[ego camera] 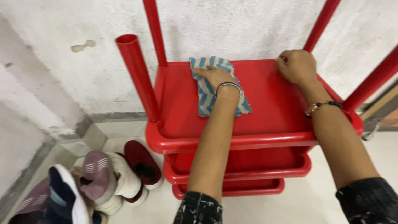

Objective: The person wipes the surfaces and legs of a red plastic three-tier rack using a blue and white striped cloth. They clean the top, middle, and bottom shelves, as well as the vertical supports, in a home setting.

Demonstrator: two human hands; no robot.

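Two hands on the red rack (269,103). My left hand (215,76) lies flat, fingers spread, pinning the striped cloth (206,99) beneath it to the top shelf. My right hand (296,66), fisted, braces the far edge, likely steadying it.

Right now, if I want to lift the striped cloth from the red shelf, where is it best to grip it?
Probably the cloth's bare lower-left corner, pinched from the near side. It lies flat on the top shelf, and the left hand presses its upper middle, so that corner is free.
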